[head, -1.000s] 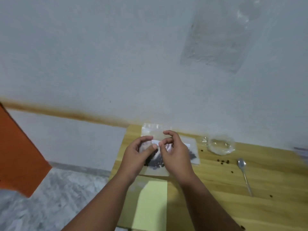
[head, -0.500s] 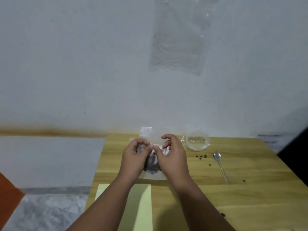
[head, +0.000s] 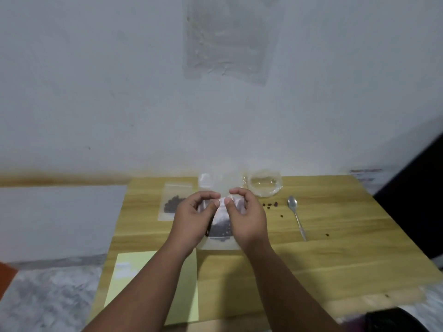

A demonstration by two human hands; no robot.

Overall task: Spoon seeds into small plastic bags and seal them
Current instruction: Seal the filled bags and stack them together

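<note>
Your left hand (head: 191, 219) and right hand (head: 247, 221) pinched the bag's (head: 221, 232) mouth, presumably to seal it. The spoon (head: 296, 218) lay right of the bag, unneeded.

Left hand (head: 191, 219) and right hand (head: 247, 219) are bare, with short, plain thumbnails. Left forearm (head: 153, 283) and right forearm (head: 287, 288) are uncovered down to the lower frame edge. Dark fabric (head: 393, 319) at the lower right corner is possibly clothing; this cannot be confirmed.
</note>
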